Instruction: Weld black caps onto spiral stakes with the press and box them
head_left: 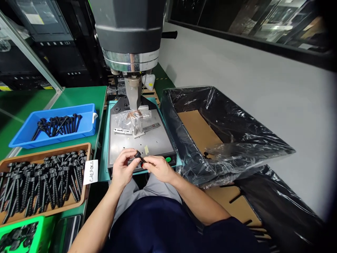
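Note:
Both hands meet over the front edge of the machine's metal base plate (126, 147). My left hand (124, 168) pinches the round head of a small black part (137, 154) between thumb and fingers. My right hand (160, 168) closes its fingertips on the same part's thin stem, which is mostly hidden. Behind the hands, a metal fixture (137, 125) with clear plastic film around it stands on the plate, right under the tip of the machine's horn (133, 93). A green button (167, 159) shows to the right of my right hand.
Left, on a green table (86, 93), are a blue tray (63, 137) and a brown tray (88, 151) of black stemmed parts, plus a green bin (42, 228) of small black pieces. Right stands a black-lined box (168, 116) with cardboard inside. The machine head (129, 28) hangs ahead.

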`<state>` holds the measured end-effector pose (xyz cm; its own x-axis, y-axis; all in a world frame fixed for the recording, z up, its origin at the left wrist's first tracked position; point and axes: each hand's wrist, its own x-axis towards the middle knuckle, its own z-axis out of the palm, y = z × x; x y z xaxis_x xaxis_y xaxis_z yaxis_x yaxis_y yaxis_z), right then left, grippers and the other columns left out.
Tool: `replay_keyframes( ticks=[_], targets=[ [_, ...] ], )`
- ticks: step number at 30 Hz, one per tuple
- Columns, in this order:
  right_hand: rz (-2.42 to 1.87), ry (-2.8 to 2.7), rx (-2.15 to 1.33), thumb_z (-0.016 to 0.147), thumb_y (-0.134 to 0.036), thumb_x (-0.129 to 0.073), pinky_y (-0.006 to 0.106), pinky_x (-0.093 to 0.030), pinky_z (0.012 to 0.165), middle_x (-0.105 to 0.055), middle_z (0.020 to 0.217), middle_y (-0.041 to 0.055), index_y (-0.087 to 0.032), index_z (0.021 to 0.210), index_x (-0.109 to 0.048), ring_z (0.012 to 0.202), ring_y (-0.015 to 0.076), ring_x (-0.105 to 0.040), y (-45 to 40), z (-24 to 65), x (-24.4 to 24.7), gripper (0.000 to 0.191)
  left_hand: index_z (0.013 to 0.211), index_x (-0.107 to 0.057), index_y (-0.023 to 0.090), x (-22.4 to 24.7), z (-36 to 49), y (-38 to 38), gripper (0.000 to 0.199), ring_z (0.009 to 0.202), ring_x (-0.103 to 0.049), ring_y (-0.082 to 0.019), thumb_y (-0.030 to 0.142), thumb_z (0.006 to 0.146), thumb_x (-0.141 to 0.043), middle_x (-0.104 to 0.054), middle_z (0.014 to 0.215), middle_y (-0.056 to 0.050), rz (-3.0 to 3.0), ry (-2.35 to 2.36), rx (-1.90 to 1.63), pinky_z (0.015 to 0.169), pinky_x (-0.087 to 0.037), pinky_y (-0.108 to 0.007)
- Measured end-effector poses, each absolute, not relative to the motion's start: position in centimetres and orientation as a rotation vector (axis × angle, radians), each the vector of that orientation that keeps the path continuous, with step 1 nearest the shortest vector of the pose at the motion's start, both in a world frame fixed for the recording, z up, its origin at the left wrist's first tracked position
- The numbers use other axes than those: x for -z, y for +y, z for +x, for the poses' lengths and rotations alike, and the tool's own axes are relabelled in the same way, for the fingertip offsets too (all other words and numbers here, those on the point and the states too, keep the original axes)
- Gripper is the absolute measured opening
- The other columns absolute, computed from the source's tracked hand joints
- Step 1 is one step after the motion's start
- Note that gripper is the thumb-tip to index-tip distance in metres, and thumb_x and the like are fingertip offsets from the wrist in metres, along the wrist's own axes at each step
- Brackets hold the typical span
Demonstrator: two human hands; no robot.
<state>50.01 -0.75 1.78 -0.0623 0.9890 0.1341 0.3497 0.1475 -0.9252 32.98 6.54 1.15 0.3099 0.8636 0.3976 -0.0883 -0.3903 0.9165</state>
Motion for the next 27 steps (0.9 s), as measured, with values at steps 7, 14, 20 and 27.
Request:
replay_keyframes(
  ticks=[7,14,20,27],
  targets=[
    [-1.128,-1.101,-1.213,0.091,-0.045,-0.058,0.026,-0.045,0.059,-0.061,0.066,-0.0022,-0.014,0.138,-0.050,0.057,0.0121,-0.058,1.0,49.9,0.8,0.057,0.094,-0.073,0.020,0.3,35.1,7.1,0.015,0.094,-0.065,-0.021,0.031,0.082,-0.070,-0.068,0.099,-0.008,1.716,0.740,-1.088,0.088,-0.052,-0.039],
    [-1.132,-0.660,-1.246,0.077,-0.048,-0.071,0.019,-0.033,0.043,-0.065,0.079,0.0012,-0.018,0.109,-0.062,0.052,0.0087,-0.057,3.7,51.9,2.0,0.045,0.122,-0.064,0.025,2.7,35.7,9.9,0.048,0.131,-0.048,-0.028,0.037,0.077,-0.074,-0.046,0.144,-0.012,1.606,0.778,-1.052,0.100,-0.048,-0.041],
    [-1.238,-0.573,-1.216,0.075,-0.040,-0.072,0.017,-0.029,0.038,-0.065,0.085,0.0021,-0.019,0.102,-0.064,0.051,0.0085,-0.059,6.5,53.5,3.5,0.036,0.133,-0.059,0.028,1.7,36.9,13.1,0.060,0.146,-0.027,-0.033,0.041,0.076,-0.074,-0.024,0.161,-0.010,1.745,0.738,-0.961,0.112,-0.036,-0.050],
    [-1.087,-0.615,-1.237,0.070,-0.033,-0.074,0.019,-0.042,0.051,-0.068,0.088,0.0029,-0.019,0.100,-0.067,0.070,0.0130,-0.062,10.7,53.5,3.2,0.034,0.123,-0.062,0.019,-1.7,38.6,13.8,0.054,0.113,-0.064,-0.028,0.042,0.076,-0.075,-0.065,0.125,-0.015,1.407,0.760,-1.104,0.100,-0.049,-0.048]
  ],
)
